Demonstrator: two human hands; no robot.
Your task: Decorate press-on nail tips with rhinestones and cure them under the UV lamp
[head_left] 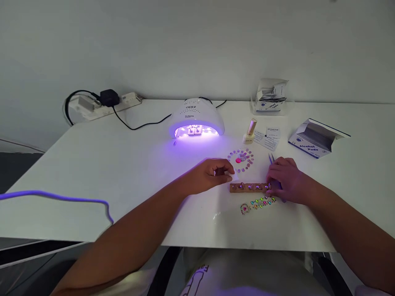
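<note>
Forearms point(142, 226) angle inward, left hand point(208, 173) curled, grip unclear, right hand point(287, 181) pinching wooden strip point(247, 188).

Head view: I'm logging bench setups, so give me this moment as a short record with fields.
Left hand: fingers bent, near the wooden strip's left end; a firm grip can't be made out
Right hand: at the strip's right end; fingertips partly hidden
Strip: small shiny pieces on top
Tweezers: tips show beyond the right hand
Coloured gems: on the near side of the strip
Lamp: lit, purple glow
Bottle: standing, gold cap on
Front box: open
Back box: holding packets
</note>
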